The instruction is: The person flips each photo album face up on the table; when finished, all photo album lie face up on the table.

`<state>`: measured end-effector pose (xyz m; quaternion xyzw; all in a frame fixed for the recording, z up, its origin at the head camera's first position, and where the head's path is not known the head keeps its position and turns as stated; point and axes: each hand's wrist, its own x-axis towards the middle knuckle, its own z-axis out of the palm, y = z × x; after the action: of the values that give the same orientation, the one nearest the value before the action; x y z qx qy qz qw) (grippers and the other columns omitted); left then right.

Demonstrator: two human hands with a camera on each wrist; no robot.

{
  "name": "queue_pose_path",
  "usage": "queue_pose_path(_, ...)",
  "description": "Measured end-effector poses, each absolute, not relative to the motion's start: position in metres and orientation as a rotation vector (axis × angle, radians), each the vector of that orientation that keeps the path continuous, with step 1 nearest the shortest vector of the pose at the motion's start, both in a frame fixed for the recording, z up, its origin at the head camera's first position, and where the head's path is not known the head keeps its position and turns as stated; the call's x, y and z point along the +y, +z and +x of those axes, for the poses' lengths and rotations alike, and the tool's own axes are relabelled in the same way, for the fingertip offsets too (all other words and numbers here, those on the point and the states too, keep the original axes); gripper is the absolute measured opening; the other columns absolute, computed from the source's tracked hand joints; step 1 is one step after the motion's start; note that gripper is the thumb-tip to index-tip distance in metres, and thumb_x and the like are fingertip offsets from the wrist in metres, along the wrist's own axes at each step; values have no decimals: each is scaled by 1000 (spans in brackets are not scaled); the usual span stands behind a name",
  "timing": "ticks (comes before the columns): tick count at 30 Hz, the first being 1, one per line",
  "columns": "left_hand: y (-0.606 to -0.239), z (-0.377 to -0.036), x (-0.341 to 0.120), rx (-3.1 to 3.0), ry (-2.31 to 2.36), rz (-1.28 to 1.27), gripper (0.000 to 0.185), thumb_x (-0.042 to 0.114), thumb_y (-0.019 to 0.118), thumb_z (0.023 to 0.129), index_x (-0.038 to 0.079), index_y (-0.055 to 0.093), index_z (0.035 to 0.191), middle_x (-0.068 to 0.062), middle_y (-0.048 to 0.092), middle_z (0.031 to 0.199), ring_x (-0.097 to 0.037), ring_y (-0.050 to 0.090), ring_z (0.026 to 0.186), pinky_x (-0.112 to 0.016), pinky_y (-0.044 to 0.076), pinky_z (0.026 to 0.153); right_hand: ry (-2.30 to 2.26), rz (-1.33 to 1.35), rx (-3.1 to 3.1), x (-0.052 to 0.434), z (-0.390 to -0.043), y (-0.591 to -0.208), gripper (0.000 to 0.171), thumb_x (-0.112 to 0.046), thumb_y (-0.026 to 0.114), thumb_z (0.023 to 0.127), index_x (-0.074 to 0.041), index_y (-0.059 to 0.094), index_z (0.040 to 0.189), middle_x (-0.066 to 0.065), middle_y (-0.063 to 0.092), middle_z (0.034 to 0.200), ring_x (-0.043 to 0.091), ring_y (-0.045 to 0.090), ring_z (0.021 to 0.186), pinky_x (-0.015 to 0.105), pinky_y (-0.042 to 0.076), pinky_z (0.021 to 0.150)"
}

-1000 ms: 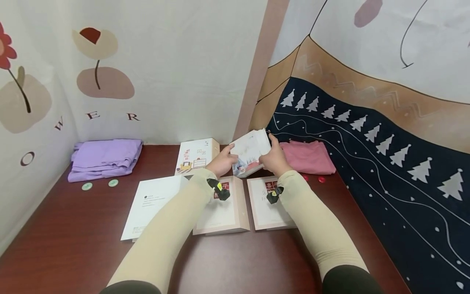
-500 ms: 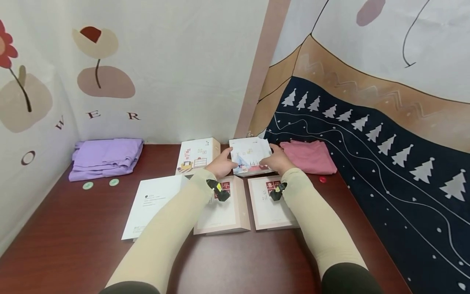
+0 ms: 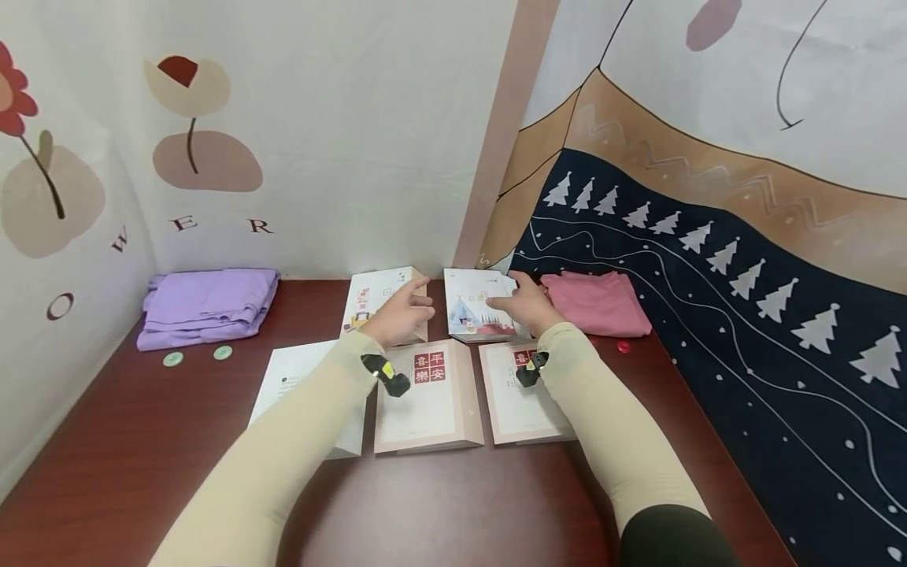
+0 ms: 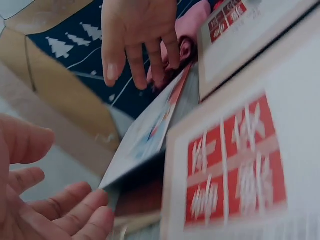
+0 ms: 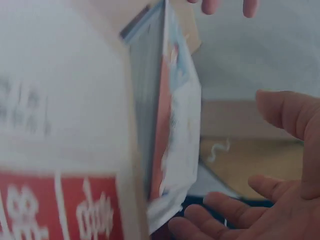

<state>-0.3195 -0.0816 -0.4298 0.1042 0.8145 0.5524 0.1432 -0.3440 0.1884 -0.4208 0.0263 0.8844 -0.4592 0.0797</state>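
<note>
left hand open, fingers relaxed, holding nothing, hovering over the lower edge of the illustrated box. right hand also open, fingers spread just above the right edge of the blue-and-white box (contact not clear in any view). that box lies flat on the table at the back, between the illustrated box and the pink folded cloth. in front of it: two pale boxes with red labels, side by side. white box left of those. purple folded cloth far left corner, two green discs beside it.
</note>
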Motion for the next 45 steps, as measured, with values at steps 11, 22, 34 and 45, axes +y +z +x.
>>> queue_pose_path(11,-430,-316,-168,2485,1642,171,71,3,49,106,7,17,169,-31,42,159,-42,48,142,-43,48,104,-1398,-194,2496,139,-327,-407,86,-39,77,97,-24,30,166,18,46,160,38,54,140,56,52,109)
queue_pose_path(22,-442,-321,-207,2552,1324,60,70,6,46,106,2,13,168,-36,38,158,-48,39,149,-60,33,123,-1343,-365,2447,89,-326,-412,85,-33,77,97,-17,32,166,20,49,159,35,50,145,51,45,118)
queue_pose_path(34,-447,-337,-208,2614,1075,95,77,6,50,97,0,17,167,-27,25,170,-41,35,148,-60,22,127,-1223,-295,2363,60,-331,-419,92,-43,79,94,-22,29,168,11,29,173,33,28,160,54,25,129)
queue_pose_path(45,-438,-341,-200,2629,976,226,79,5,53,95,-1,19,166,-26,36,163,-38,41,138,-54,31,121,-1307,-304,2314,57,-337,-424,94,-33,80,94,-15,27,168,13,24,175,31,23,161,49,22,130)
